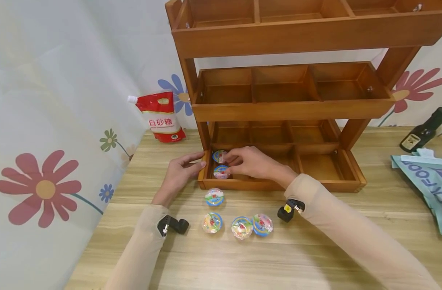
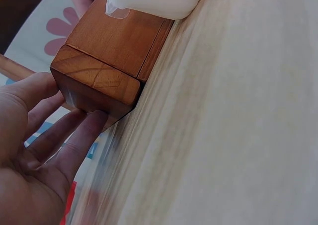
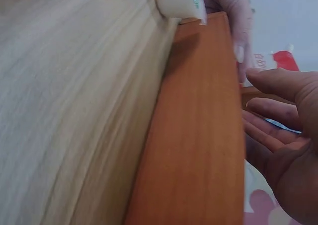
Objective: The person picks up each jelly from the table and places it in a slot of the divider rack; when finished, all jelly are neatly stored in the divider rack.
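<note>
My right hand (image 1: 251,162) reaches into the left compartment of the wooden rack's (image 1: 253,184) lowest front tray. Its thumb and fingers stand apart, close beside two jelly cups there, a rear one (image 1: 219,156) and a front one (image 1: 221,172); the right wrist view hides their contact behind the tray wall. At the tray's left end, my left hand (image 1: 181,171) rests its fairly straight fingers against the outer side (image 2: 94,98). Outside the tray, several more jelly cups with colourful lids lie on the table: one by the front wall (image 1: 215,197), others nearer me (image 1: 211,222) (image 1: 242,227) (image 1: 262,224).
A red and white sugar pouch (image 1: 161,117) stands left of the rack. On the right are a dark bottle (image 1: 424,131) and a light blue snack bag (image 1: 429,181). The rack's upper trays (image 1: 293,110) overhang the lowest one.
</note>
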`<state>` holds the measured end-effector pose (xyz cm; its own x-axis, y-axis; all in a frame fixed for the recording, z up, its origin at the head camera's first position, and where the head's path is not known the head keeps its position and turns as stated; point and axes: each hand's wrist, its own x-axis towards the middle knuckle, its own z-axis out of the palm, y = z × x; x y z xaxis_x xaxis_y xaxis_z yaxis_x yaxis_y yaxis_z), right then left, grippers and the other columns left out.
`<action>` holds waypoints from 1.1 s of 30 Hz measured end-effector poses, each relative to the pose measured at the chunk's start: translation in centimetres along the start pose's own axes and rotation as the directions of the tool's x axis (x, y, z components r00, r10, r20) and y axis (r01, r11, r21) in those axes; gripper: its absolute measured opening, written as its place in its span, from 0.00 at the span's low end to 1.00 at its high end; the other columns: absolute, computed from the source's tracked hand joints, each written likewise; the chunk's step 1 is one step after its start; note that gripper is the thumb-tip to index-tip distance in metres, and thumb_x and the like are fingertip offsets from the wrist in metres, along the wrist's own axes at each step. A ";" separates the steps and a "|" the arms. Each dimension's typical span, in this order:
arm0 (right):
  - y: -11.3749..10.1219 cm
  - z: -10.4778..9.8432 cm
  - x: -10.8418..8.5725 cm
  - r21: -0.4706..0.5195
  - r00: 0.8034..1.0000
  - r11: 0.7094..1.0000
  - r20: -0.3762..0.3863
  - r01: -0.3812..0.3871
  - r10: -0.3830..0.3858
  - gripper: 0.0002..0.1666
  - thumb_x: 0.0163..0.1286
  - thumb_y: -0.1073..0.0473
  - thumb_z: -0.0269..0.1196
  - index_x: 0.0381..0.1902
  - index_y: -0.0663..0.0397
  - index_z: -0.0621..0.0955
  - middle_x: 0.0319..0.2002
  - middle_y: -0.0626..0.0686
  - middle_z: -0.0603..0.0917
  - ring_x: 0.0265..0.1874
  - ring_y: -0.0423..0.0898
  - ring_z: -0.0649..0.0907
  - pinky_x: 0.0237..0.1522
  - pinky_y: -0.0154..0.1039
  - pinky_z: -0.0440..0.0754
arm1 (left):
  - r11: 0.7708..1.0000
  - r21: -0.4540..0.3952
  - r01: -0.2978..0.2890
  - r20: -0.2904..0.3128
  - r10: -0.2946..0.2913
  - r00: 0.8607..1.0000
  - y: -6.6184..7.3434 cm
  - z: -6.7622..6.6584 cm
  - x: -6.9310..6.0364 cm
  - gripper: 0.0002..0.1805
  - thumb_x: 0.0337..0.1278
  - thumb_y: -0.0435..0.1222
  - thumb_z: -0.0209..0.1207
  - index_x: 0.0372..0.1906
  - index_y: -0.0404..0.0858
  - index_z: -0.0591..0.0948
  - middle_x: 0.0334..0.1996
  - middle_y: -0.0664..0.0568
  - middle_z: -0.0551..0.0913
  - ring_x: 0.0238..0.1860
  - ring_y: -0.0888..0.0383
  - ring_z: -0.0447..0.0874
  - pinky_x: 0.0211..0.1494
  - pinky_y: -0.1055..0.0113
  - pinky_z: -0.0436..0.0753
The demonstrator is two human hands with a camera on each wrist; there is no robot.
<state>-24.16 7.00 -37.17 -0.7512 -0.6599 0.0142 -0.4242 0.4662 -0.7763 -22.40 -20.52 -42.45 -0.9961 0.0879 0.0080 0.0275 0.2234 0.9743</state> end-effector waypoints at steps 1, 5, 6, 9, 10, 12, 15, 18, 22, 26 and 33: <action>-0.1 -0.2 -0.3 -0.002 1.000 1.000 -0.008 0.006 -0.006 0.24 0.75 0.60 0.70 0.65 0.64 0.82 0.59 0.59 0.87 0.57 0.53 0.87 0.60 0.45 0.86 | 1.000 0.000 -0.001 -0.001 0.001 1.000 0.0 0.0 0.0 0.24 0.68 0.40 0.72 0.66 0.39 0.85 0.62 0.44 0.85 0.56 0.51 0.88 0.53 0.65 0.89; -0.5 -0.7 -1.4 -0.008 0.999 1.000 -0.040 0.010 -0.011 0.24 0.75 0.58 0.71 0.64 0.63 0.83 0.59 0.58 0.87 0.57 0.52 0.87 0.60 0.47 0.86 | 1.000 0.004 -0.003 -0.004 0.003 1.000 0.0 -0.1 0.0 0.24 0.68 0.40 0.72 0.66 0.40 0.85 0.61 0.46 0.86 0.56 0.52 0.88 0.53 0.64 0.90; -0.6 -0.8 -1.8 -0.008 0.999 1.000 -0.045 0.009 -0.010 0.24 0.75 0.57 0.71 0.64 0.62 0.83 0.59 0.57 0.87 0.57 0.52 0.87 0.60 0.47 0.86 | 1.000 0.004 -0.004 -0.003 0.004 1.000 0.0 -0.1 0.0 0.24 0.68 0.40 0.72 0.66 0.40 0.85 0.61 0.46 0.86 0.55 0.52 0.88 0.53 0.64 0.90; -0.8 -0.9 -2.9 0.001 0.998 1.000 -0.059 -0.001 0.001 0.25 0.75 0.55 0.71 0.64 0.61 0.83 0.59 0.56 0.87 0.57 0.51 0.87 0.59 0.48 0.86 | 1.000 0.014 -0.006 -0.005 0.006 1.000 0.0 -0.1 0.0 0.23 0.68 0.39 0.71 0.66 0.40 0.85 0.61 0.46 0.86 0.55 0.52 0.88 0.52 0.64 0.90; -0.9 -0.9 -3.3 0.004 0.998 1.000 -0.064 -0.001 0.001 0.25 0.75 0.54 0.71 0.64 0.61 0.83 0.59 0.56 0.87 0.57 0.51 0.87 0.59 0.49 0.86 | 1.000 0.017 -0.007 -0.006 0.007 1.000 0.0 -0.1 0.0 0.23 0.68 0.39 0.71 0.66 0.40 0.85 0.61 0.46 0.86 0.55 0.52 0.88 0.53 0.64 0.90; -0.9 -0.8 -4.2 0.013 0.997 1.000 -0.073 0.003 -0.002 0.25 0.75 0.54 0.71 0.64 0.60 0.83 0.59 0.56 0.87 0.57 0.50 0.87 0.59 0.49 0.86 | 1.000 0.022 -0.008 -0.007 0.008 1.000 0.0 -0.1 0.0 0.23 0.69 0.39 0.71 0.66 0.40 0.85 0.61 0.47 0.86 0.56 0.52 0.88 0.53 0.64 0.89; -0.9 -0.6 -5.3 0.016 0.995 1.000 -0.097 0.022 -0.021 0.23 0.75 0.56 0.71 0.63 0.59 0.84 0.58 0.56 0.88 0.56 0.50 0.87 0.58 0.50 0.87 | 1.000 0.027 -0.010 -0.006 0.011 1.000 0.0 -0.1 0.0 0.23 0.69 0.39 0.71 0.66 0.39 0.85 0.62 0.47 0.86 0.56 0.52 0.88 0.53 0.65 0.89; -1.0 -0.5 -6.3 0.006 0.991 0.998 -0.123 0.060 -0.059 0.21 0.74 0.57 0.72 0.61 0.57 0.85 0.56 0.57 0.89 0.54 0.49 0.88 0.56 0.50 0.87 | 1.000 0.023 -0.013 -0.004 0.013 1.000 0.1 0.0 -0.1 0.23 0.69 0.39 0.71 0.66 0.39 0.85 0.62 0.46 0.85 0.56 0.52 0.88 0.53 0.64 0.89; -1.0 -0.4 -7.7 0.027 0.986 0.994 -0.133 0.108 -0.104 0.20 0.72 0.59 0.74 0.59 0.56 0.86 0.54 0.55 0.90 0.52 0.50 0.89 0.56 0.50 0.88 | 1.000 0.019 -0.008 -0.007 0.008 1.000 0.2 0.1 -0.1 0.23 0.69 0.39 0.71 0.66 0.39 0.85 0.62 0.47 0.86 0.56 0.52 0.88 0.53 0.64 0.89; -0.9 -0.3 -8.9 0.059 0.986 0.989 -0.112 0.134 -0.127 0.20 0.71 0.61 0.74 0.59 0.58 0.86 0.54 0.54 0.90 0.52 0.51 0.89 0.56 0.48 0.88 | 1.000 0.016 -0.001 -0.009 0.001 1.000 0.1 0.1 0.0 0.23 0.69 0.39 0.71 0.66 0.40 0.85 0.61 0.47 0.86 0.56 0.52 0.88 0.53 0.65 0.89; -0.6 -0.1 -10.5 0.057 0.994 0.993 -0.042 0.104 -0.102 0.21 0.72 0.58 0.74 0.60 0.55 0.86 0.56 0.52 0.89 0.56 0.50 0.87 0.58 0.49 0.87 | 1.000 0.010 -0.008 -0.006 0.008 1.000 0.1 0.0 0.0 0.22 0.69 0.38 0.70 0.65 0.39 0.85 0.61 0.47 0.86 0.56 0.52 0.88 0.53 0.65 0.89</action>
<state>-16.07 13.70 -36.82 -0.7248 -0.6785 0.1195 -0.4703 0.3605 -0.8055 -22.41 -20.49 -42.38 -0.9964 0.0834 0.0172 0.0363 0.2320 0.9720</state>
